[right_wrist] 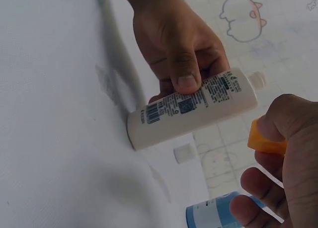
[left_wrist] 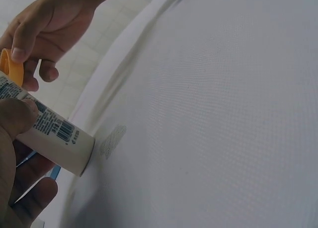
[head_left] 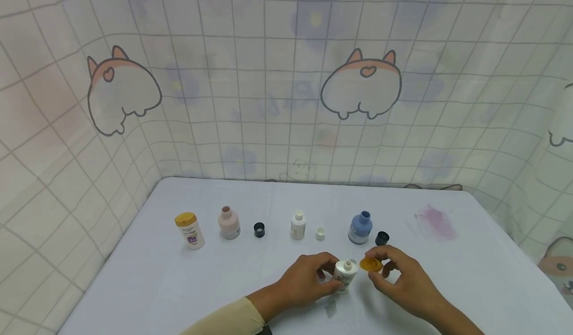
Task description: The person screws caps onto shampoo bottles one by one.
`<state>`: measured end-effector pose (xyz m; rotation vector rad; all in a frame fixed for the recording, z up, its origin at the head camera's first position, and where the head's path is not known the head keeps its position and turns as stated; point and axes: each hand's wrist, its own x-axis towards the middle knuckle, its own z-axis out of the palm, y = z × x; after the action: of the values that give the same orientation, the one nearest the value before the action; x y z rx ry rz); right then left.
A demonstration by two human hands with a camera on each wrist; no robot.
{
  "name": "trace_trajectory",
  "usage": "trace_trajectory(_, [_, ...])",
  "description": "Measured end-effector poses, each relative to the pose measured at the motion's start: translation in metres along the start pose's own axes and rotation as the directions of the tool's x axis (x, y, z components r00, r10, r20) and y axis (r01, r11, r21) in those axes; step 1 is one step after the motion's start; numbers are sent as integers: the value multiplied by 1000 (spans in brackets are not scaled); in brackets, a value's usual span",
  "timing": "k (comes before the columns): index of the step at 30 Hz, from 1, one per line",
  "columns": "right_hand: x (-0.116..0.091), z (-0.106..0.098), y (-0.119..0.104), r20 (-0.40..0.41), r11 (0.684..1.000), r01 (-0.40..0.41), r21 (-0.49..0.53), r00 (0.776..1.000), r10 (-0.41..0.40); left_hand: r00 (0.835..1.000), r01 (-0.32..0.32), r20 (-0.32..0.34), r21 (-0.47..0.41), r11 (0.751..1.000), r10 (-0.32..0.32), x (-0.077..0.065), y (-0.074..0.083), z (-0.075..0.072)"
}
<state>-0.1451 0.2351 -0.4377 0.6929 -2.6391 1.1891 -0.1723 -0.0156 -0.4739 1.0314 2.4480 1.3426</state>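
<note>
My left hand (head_left: 306, 280) grips a white bottle (right_wrist: 198, 106) with printed text and a barcode, its narrow neck uncovered. The bottle's base is at the tabletop. Between the thumb and fingers of my right hand (head_left: 405, 280) is an orange-yellow cap (head_left: 370, 264), held just right of the bottle's neck and apart from it. In the left wrist view the cap (left_wrist: 12, 66) overlaps the bottle's top end. Behind the right hand stands an uncapped blue bottle (head_left: 360, 228), with a black cap (head_left: 382, 238) beside it.
Farther left stand a small white uncapped bottle (head_left: 298, 225) with a white cap (head_left: 320, 234), a pink uncapped bottle (head_left: 229, 223) with a black cap (head_left: 259, 230), and a white bottle with a yellow lid (head_left: 190, 230). A pink stain (head_left: 436, 222) marks the white tabletop (head_left: 179, 295).
</note>
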Motion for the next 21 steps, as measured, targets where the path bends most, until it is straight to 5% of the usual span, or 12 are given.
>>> trace_trajectory(8, [1, -2, 0, 6, 993, 119, -18, 993, -119, 1000, -2, -7, -15, 1000, 2, 0, 0, -1])
trace_trajectory(21, [1, 1, -7, -62, 998, 56, -36, 996, -58, 1000, -4, -9, -45, 999, 3, 1, -1, 0])
